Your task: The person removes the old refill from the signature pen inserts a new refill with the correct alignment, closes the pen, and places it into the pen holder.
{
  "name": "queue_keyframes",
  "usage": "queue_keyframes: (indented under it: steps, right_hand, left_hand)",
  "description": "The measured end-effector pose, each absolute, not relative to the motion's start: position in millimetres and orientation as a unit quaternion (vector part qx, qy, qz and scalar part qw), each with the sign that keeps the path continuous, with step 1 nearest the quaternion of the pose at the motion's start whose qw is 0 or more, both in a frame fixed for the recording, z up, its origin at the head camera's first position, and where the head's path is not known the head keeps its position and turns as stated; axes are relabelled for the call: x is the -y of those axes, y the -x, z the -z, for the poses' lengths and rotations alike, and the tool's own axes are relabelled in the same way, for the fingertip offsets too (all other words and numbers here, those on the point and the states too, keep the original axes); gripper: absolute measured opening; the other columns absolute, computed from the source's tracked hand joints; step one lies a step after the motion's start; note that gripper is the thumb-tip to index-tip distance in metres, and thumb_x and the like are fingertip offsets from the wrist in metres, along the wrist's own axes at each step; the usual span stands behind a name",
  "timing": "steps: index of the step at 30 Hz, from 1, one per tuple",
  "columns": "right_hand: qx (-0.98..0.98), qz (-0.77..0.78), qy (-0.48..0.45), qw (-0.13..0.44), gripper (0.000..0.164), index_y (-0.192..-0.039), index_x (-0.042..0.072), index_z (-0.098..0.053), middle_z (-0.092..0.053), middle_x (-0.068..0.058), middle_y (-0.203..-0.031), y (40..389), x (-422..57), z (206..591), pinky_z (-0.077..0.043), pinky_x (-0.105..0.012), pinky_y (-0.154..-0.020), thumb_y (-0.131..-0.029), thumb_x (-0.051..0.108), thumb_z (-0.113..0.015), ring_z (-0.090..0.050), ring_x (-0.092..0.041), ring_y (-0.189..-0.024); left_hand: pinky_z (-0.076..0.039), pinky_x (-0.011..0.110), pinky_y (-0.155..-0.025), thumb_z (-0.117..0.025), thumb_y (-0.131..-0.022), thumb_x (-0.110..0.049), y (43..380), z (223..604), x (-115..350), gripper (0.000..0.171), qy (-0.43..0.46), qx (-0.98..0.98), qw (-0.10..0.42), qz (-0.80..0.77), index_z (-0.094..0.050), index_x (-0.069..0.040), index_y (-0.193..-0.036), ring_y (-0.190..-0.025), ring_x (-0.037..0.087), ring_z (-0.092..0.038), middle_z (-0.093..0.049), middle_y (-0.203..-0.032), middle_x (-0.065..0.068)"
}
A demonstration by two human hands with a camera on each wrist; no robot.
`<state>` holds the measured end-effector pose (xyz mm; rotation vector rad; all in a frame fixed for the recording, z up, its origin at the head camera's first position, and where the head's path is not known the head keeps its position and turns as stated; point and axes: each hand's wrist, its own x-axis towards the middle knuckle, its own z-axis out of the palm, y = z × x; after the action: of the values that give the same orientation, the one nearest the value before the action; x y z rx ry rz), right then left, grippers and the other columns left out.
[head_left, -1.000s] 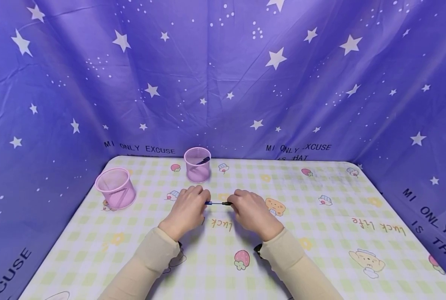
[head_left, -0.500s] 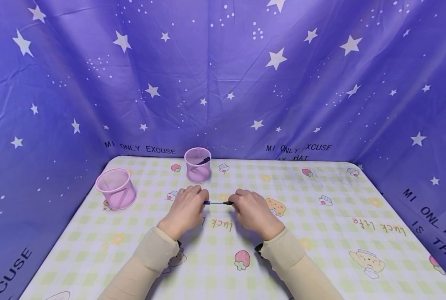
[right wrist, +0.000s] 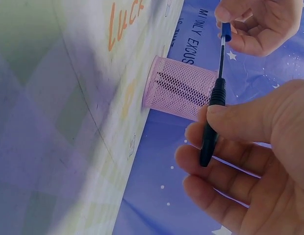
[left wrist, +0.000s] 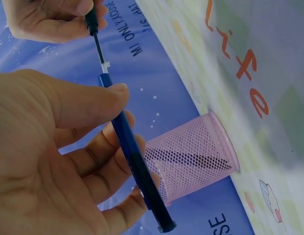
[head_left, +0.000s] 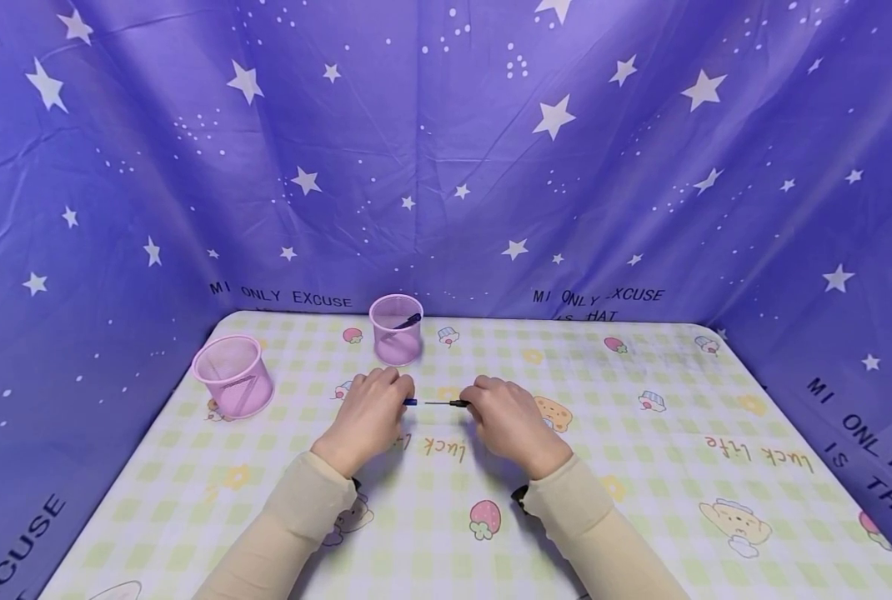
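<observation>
My left hand (head_left: 363, 418) pinches the blue barrel (left wrist: 123, 134) of a ballpoint pen between thumb and fingers. In my right hand (head_left: 511, 423) is the pen's black ribbed front section (right wrist: 217, 94), gripped by thumb and fingertips. A thin dark ink refill (left wrist: 98, 49) sticks out of the black section toward the barrel's mouth. Its pale end lies at that mouth in the left wrist view; whether it is still inside I cannot tell. Both hands are above the table, facing each other, with the pen parts in line.
Behind the left hand stands a pink mesh pen cup (head_left: 397, 346) with a dark pen (head_left: 408, 322) in it. Another pink mesh cup (head_left: 239, 392) is at the table's left edge. A checked cloth (head_left: 566, 542) covers the table. Starry purple curtains (head_left: 446, 150) hang around it.
The left hand has shifted slightly left with the barrel, the right hand slightly right. More of the refill shows, and the space between the barrel and the black section is wider.
</observation>
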<state>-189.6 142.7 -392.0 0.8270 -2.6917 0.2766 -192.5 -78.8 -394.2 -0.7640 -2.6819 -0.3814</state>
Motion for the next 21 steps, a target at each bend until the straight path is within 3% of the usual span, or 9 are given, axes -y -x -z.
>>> queue_keyframes:
  steps: [21]
  right_hand:
    - [0.939, -0.105, -0.286, 0.158, 0.013, -0.089, 0.013, -0.070, -0.057, 0.003, -0.077, 190.1, -145.7, 390.8, -0.047, -0.036, -0.063, -0.082, 0.003, -0.069, -0.060, -0.018, -0.071]
  left_hand:
    - [-0.037, 0.037, -0.065, -0.071, -0.074, -0.002, 194.5, 392.6, 84.1, 0.017, 0.250, 0.949, 0.144, 0.126, -0.062, -0.013, -0.083, -0.071, 0.021, -0.051, -0.050, -0.076, -0.002]
